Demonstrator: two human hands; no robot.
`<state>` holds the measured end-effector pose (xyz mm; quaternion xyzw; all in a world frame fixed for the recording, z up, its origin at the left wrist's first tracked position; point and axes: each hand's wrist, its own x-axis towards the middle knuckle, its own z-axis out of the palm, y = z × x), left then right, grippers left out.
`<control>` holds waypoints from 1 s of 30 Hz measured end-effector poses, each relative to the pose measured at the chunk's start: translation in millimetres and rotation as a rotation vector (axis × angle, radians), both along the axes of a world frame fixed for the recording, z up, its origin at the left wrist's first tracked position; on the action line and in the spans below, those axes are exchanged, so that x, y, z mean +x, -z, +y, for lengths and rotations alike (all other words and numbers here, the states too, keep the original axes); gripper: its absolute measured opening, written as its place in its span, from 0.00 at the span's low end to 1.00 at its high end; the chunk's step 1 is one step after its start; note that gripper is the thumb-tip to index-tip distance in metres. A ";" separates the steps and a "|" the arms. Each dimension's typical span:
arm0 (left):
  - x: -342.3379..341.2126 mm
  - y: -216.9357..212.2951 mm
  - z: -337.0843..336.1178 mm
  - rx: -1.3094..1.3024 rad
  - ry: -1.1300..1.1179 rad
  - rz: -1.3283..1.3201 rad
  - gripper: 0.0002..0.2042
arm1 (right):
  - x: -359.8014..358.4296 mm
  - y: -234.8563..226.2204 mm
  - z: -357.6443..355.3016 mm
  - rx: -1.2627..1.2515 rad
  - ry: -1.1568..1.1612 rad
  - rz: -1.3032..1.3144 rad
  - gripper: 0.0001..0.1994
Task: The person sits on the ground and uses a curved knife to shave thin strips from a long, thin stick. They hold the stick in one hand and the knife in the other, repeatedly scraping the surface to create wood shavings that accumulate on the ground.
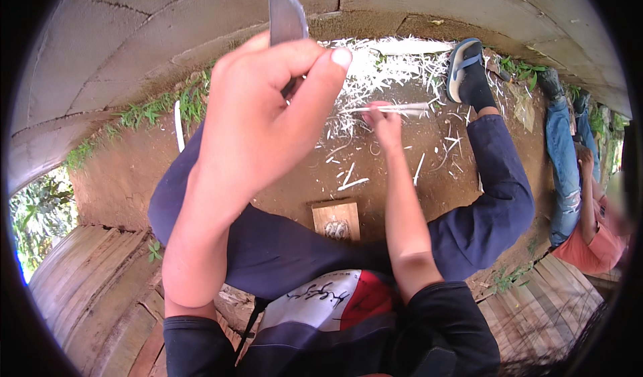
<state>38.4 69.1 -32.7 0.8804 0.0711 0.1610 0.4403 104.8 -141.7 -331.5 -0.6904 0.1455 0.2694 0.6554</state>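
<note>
Raised close to the view, my left hand (268, 119) is closed round a knife, with its broad, curved metal blade (287, 15) pointing up; the handle is hidden in my fist. Lower down and farther off, my right hand (383, 122) pinches a few thin, pale strips (408, 108) that look like split bamboo or wood. They lie roughly level and stick out to both sides of my fingers. The blade is well apart from the strips. Beneath and beyond my right hand, a heap of white shavings (395, 69) covers the ground.
A small wooden block (325, 213) with a greyish patch lies between my legs. My sandalled foot (464, 72) rests right of the shavings. A concrete wall (402, 2) runs along the far side. At the right sits another person in jeans (562, 156). Wooden boards (87, 276) lie at left.
</note>
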 end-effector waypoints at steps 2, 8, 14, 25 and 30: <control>-3.4 -4.6 2.2 0.007 0.002 0.032 0.10 | 1.5 -8.3 -5.3 0.191 -0.400 0.290 0.05; -8.2 -12.1 8.8 -0.044 0.008 -0.213 0.13 | -31.7 -2.3 6.6 -0.221 -1.261 0.648 0.06; -15.7 -7.4 24.8 0.030 0.027 -0.455 0.15 | -31.4 7.4 4.6 -0.356 -1.333 0.345 0.06; -31.3 -5.4 49.9 0.008 -0.033 -0.389 0.15 | -16.8 -17.4 38.9 -0.492 -1.014 -0.321 0.04; -35.7 -8.2 56.0 -0.055 -0.056 -0.327 0.15 | 13.9 -39.3 51.5 -0.416 -0.739 -0.160 0.07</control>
